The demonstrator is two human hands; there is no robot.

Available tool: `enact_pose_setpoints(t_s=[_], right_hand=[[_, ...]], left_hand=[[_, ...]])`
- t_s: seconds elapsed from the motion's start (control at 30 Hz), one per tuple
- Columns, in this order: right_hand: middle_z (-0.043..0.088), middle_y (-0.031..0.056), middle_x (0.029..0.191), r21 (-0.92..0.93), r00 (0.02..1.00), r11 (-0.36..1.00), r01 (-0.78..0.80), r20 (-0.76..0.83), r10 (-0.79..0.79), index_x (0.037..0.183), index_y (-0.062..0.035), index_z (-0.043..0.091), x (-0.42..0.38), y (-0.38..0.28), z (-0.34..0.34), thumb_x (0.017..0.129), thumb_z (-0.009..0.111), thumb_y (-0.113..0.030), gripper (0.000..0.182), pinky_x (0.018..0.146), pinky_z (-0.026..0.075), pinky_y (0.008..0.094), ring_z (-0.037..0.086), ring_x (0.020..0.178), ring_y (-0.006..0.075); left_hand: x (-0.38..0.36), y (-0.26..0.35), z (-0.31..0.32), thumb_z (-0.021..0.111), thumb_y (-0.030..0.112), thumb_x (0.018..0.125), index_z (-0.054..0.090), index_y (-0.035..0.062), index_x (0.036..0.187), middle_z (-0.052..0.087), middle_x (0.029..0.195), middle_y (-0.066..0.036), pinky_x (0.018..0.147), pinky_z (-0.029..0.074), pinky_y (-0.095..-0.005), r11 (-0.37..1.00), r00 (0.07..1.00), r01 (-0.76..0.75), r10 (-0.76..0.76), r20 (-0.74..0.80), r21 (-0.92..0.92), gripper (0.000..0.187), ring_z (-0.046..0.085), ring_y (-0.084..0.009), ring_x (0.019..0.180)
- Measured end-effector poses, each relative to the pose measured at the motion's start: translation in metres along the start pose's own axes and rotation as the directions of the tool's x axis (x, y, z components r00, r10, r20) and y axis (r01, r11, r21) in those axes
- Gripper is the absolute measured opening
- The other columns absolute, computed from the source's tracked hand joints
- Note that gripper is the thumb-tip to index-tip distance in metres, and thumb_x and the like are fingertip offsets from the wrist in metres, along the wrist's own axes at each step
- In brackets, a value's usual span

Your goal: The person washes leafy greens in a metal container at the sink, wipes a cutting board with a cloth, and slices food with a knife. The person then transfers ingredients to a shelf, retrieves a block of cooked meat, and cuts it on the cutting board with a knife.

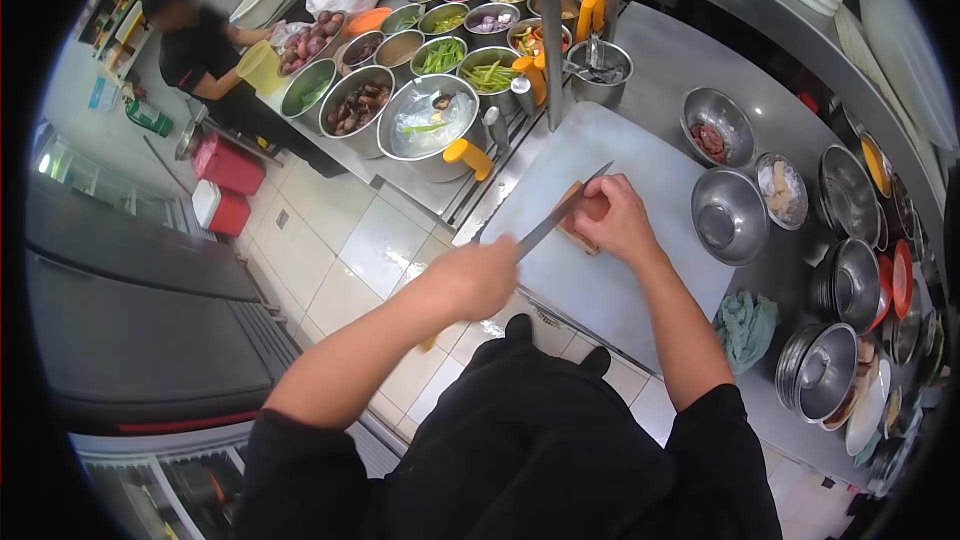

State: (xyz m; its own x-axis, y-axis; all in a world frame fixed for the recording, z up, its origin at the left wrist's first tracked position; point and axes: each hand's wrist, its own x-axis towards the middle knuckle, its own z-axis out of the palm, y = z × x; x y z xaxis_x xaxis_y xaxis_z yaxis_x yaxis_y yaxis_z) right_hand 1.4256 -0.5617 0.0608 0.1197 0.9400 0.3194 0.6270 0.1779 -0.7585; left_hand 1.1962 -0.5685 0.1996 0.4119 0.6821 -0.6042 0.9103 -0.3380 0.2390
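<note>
My left hand [470, 280] is wrapped round the handle of a long kitchen knife [545, 224]. The blade slants up to the right and lies across a brownish-orange piece of food [577, 237], whose exact kind I cannot make out. My right hand [613, 217] pinches that piece close beside the blade, with fingers curled, covering part of it. Both hands are over a large white cutting board [630, 280]. Just right of the board stand a steel bowl [730, 215] and another bowl with red meat [712, 140].
Steel pots of cut vegetables [440, 55] fill the counter ahead. A metal post [550, 40] rises behind the board. On the right are stacked bowls [825, 370] and a green cloth [746, 330]. A co-worker [205, 50] holds a yellow container [260, 67] at far left.
</note>
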Motion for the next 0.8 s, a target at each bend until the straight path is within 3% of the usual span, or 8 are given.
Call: enact_pose_setpoints(t_s=[0.13, 0.33, 0.5, 0.6, 0.7, 0.8], right_hand=[[0.060, 0.0128, 0.094, 0.038, 1.000, 0.999, -0.030, 0.001, 0.030, 0.092, -0.0046, 0.060, 0.000, 0.001, 0.000, 0.070, 0.073, -0.016, 0.028, 0.080, 0.052, 0.0385, 0.061, 0.088, 0.0314], [0.060, 0.0111, 0.096, 0.044, 0.999, 0.999, -0.025, 0.028, 0.023, 0.093, -0.0033, 0.060, 0.000, 0.003, -0.001, 0.072, 0.074, -0.014, 0.028, 0.082, 0.050, 0.0356, 0.061, 0.091, 0.0282], [0.059, 0.0099, 0.097, 0.026, 1.000, 1.000, 0.017, -0.016, -0.016, 0.095, -0.0038, 0.060, -0.004, 0.005, 0.005, 0.073, 0.074, -0.013, 0.028, 0.082, 0.051, 0.0352, 0.061, 0.092, 0.0272], [0.059, 0.0101, 0.097, 0.028, 1.000, 1.000, 0.002, -0.006, -0.002, 0.095, -0.0037, 0.060, -0.004, 0.007, 0.005, 0.073, 0.074, -0.013, 0.028, 0.082, 0.051, 0.0351, 0.061, 0.092, 0.0273], [0.059, 0.0105, 0.097, 0.040, 0.999, 0.999, 0.033, -0.001, -0.033, 0.095, -0.0036, 0.060, -0.004, 0.010, 0.006, 0.074, 0.074, -0.014, 0.028, 0.083, 0.051, 0.0351, 0.061, 0.092, 0.0274], [0.059, 0.0106, 0.096, 0.032, 1.000, 0.999, 0.005, 0.016, -0.006, 0.096, -0.0037, 0.059, -0.003, 0.006, 0.002, 0.075, 0.074, -0.014, 0.028, 0.081, 0.050, 0.0351, 0.060, 0.090, 0.0276]], left_hand=[[-0.053, -0.019, -0.007, 0.043, 0.026, 0.099, 0.045, -0.0007, 0.115, 0.067, 0.093, -0.026, 0.079, 0.050, -0.0529, 0.994, 0.978, 0.105, -0.109, 0.177, 0.034, 0.031, 0.065, -0.0437, 0.091], [0.047, -0.003, 0.050, 0.043, 0.027, 0.100, 0.045, -0.0006, 0.111, 0.067, 0.089, -0.027, 0.080, 0.049, -0.0548, 0.997, 0.999, -0.017, 0.015, -0.036, -0.076, 0.030, 0.065, -0.0458, 0.088], [0.009, -0.021, 0.057, 0.045, 0.029, 0.101, 0.043, 0.0015, 0.109, 0.067, 0.084, -0.026, 0.076, 0.049, -0.0548, 0.992, 0.997, -0.049, 0.041, -0.069, -0.116, 0.029, 0.064, -0.0470, 0.084], [0.005, -0.032, 0.076, 0.046, 0.029, 0.100, 0.043, 0.0015, 0.108, 0.066, 0.082, -0.027, 0.076, 0.049, -0.0551, 0.990, 0.999, 0.013, -0.018, -0.030, -0.141, 0.029, 0.063, -0.0477, 0.082], [0.023, -0.033, 0.091, 0.047, 0.031, 0.100, 0.043, 0.0017, 0.107, 0.065, 0.081, -0.027, 0.075, 0.049, -0.0554, 0.980, 0.991, -0.062, 0.038, -0.127, -0.188, 0.030, 0.063, -0.0480, 0.081], [0.008, -0.032, 0.066, 0.044, 0.030, 0.101, 0.044, 0.0001, 0.109, 0.066, 0.086, -0.029, 0.076, 0.049, -0.0553, 0.981, 0.999, -0.015, 0.009, -0.032, -0.195, 0.031, 0.063, -0.0479, 0.084]])
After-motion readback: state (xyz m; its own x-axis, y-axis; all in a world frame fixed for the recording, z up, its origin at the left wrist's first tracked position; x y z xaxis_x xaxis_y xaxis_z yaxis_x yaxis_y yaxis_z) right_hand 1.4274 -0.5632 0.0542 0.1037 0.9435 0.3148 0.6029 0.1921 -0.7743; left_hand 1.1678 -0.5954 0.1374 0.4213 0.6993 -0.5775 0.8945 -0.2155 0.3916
